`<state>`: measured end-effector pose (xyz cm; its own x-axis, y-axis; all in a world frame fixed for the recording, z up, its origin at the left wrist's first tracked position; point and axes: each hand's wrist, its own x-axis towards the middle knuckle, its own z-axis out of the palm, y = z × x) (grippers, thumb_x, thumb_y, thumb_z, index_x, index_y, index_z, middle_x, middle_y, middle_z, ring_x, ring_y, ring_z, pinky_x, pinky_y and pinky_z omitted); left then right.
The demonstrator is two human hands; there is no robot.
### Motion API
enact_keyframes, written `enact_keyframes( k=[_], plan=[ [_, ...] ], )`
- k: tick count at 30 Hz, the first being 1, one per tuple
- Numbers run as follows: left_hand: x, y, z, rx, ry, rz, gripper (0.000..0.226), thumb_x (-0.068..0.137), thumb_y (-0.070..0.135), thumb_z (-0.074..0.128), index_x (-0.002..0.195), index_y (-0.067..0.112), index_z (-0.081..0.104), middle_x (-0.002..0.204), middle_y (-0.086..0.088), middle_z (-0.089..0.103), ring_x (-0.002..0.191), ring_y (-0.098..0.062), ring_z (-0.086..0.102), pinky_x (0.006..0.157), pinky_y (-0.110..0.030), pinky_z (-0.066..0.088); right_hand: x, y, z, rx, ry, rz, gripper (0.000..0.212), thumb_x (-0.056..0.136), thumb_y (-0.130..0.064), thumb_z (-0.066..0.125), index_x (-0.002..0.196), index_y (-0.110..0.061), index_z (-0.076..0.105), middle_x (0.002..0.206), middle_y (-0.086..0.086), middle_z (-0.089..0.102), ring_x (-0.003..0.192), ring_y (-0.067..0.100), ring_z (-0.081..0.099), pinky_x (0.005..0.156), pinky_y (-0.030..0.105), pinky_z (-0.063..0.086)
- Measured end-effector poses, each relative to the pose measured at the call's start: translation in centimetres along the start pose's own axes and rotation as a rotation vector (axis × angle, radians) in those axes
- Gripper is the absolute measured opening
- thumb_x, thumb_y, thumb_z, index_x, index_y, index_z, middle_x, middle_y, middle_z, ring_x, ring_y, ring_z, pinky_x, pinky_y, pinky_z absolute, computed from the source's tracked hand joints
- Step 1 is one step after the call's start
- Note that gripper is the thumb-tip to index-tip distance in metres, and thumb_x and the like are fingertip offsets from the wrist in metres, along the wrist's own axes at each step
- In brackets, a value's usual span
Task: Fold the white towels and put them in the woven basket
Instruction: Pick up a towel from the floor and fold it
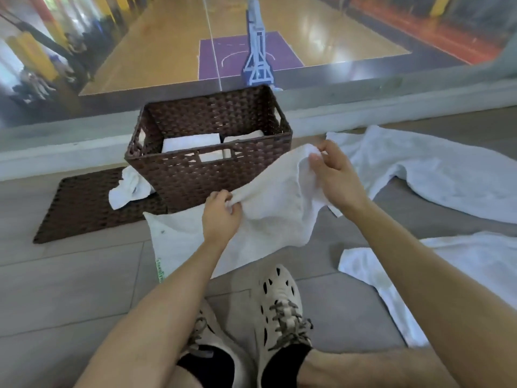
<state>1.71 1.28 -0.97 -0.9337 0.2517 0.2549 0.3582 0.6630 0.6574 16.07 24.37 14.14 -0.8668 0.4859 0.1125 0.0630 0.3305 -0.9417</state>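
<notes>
A dark brown woven basket [179, 175] stands on the floor ahead of me. Two folded white towels [193, 142] lie inside it. I hold a white towel [277, 203] up in front of the basket. My left hand [221, 217] pinches its lower left edge. My right hand [333, 175] grips its upper corner, higher and to the right. The towel hangs slack between them, with its lower part resting on the floor.
A crumpled white towel [128, 189] lies left of the basket on a brown woven mat [84, 211]. Two more white towels lie spread at right [442, 175] and near right [419, 273]. My shoes [279, 309] are below. A glass wall [251, 37] rises behind the basket.
</notes>
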Motion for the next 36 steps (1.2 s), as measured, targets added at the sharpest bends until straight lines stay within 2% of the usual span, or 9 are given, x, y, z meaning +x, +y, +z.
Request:
enact_keyframes(
  k=[3, 6, 12, 17, 20, 26, 30, 34, 36],
  plan=[
    [1.6, 1.1, -2.5, -0.12, 0.027, -0.077, 0.013, 0.102, 0.022, 0.067, 0.091, 0.019, 0.062, 0.077, 0.013, 0.06, 0.073, -0.011, 0.058, 0.063, -0.032, 0.04, 1.5, 3.1, -2.4, -0.236, 0.073, 0.152, 0.018, 0.108, -0.033, 0.047, 0.112, -0.018, 0.056, 0.1, 0.0, 0.066, 0.092, 0.027, 0.062, 0.073, 0.037, 0.044],
    [3.7, 2.7, -5.9, -0.103, 0.019, -0.057, 0.022, 0.104, 0.039, 0.067, 0.087, 0.025, 0.062, 0.077, 0.013, 0.062, 0.079, -0.016, 0.06, 0.067, -0.032, 0.041, 1.7, 4.9, -2.4, -0.603, 0.04, 0.238, 0.037, 0.103, -0.022, 0.049, 0.139, -0.015, 0.051, 0.135, 0.008, 0.064, 0.119, 0.036, 0.062, 0.091, 0.043, 0.05],
    [4.4, 9.3, -9.2, -0.054, -0.249, 0.201, 0.034, 0.104, 0.051, 0.064, 0.089, 0.022, 0.073, 0.081, 0.01, 0.068, 0.079, -0.005, 0.061, 0.07, -0.027, 0.042, -2.1, 2.3, 7.5, -0.557, -0.204, -0.194, 0.107, 0.075, -0.082, 0.069, 0.157, -0.022, 0.033, 0.147, -0.001, 0.059, 0.131, 0.024, 0.058, 0.103, 0.047, 0.052],
    [3.8, 10.1, -11.7, 0.009, -0.412, 0.28, 0.031, 0.09, 0.062, 0.078, 0.093, 0.033, 0.068, 0.089, 0.015, 0.067, 0.083, -0.001, 0.06, 0.068, -0.022, 0.043, -2.0, 2.4, 9.6, -0.482, -0.003, -0.413, 0.016, 0.102, -0.03, 0.063, 0.105, -0.015, 0.066, 0.078, 0.002, 0.071, 0.072, 0.033, 0.066, 0.069, 0.042, 0.051],
    [3.5, 7.4, -12.9, 0.098, -0.527, 0.278, 0.039, 0.08, 0.038, 0.089, 0.108, 0.033, 0.062, 0.1, 0.014, 0.067, 0.09, -0.01, 0.063, 0.076, -0.029, 0.05, -2.1, 2.3, 8.9, -0.514, 0.099, -0.446, 0.019, 0.099, -0.025, 0.061, 0.083, -0.014, 0.062, 0.065, -0.001, 0.063, 0.061, 0.027, 0.058, 0.063, 0.038, 0.042],
    [3.0, 1.4, -12.8, 0.244, -0.389, 0.087, 0.007, 0.098, 0.02, 0.061, 0.093, 0.023, 0.065, 0.089, 0.002, 0.071, 0.085, -0.023, 0.069, 0.066, -0.037, 0.052, -1.3, 1.8, 7.2, -0.508, 0.166, -0.35, 0.029, 0.096, -0.018, 0.058, 0.07, -0.019, 0.044, 0.069, -0.008, 0.043, 0.06, 0.022, 0.045, 0.064, 0.033, 0.033],
    [3.4, 2.9, -13.7, 0.113, -0.259, 0.085, 0.016, 0.097, 0.017, 0.059, 0.094, 0.021, 0.075, 0.09, 0.005, 0.074, 0.088, -0.018, 0.067, 0.074, -0.037, 0.052, -0.5, 0.2, 5.9, -0.571, 0.115, -0.291, 0.029, 0.098, -0.042, 0.063, 0.09, -0.016, 0.051, 0.09, -0.002, 0.055, 0.073, 0.024, 0.057, 0.071, 0.042, 0.052],
    [3.9, 9.1, -13.8, 0.14, -0.233, 0.192, 0.016, 0.087, 0.016, 0.062, 0.078, 0.025, 0.073, 0.077, 0.006, 0.07, 0.078, -0.02, 0.066, 0.06, -0.035, 0.048, -2.0, -3.0, 9.0, -0.733, -0.171, -0.247, 0.088, 0.077, -0.077, 0.072, 0.136, -0.017, 0.044, 0.115, 0.0, 0.067, 0.096, 0.024, 0.066, 0.079, 0.043, 0.056],
    [4.5, 12.1, -14.3, 0.115, -0.217, 0.227, 0.011, 0.081, 0.021, 0.071, 0.075, 0.031, 0.071, 0.075, 0.01, 0.069, 0.078, -0.017, 0.066, 0.06, -0.029, 0.045, -1.8, -4.2, 10.4, -0.703, -0.123, -0.263, 0.054, 0.093, -0.053, 0.067, 0.122, -0.011, 0.05, 0.102, 0.007, 0.072, 0.09, 0.032, 0.069, 0.07, 0.043, 0.054]
  ],
)
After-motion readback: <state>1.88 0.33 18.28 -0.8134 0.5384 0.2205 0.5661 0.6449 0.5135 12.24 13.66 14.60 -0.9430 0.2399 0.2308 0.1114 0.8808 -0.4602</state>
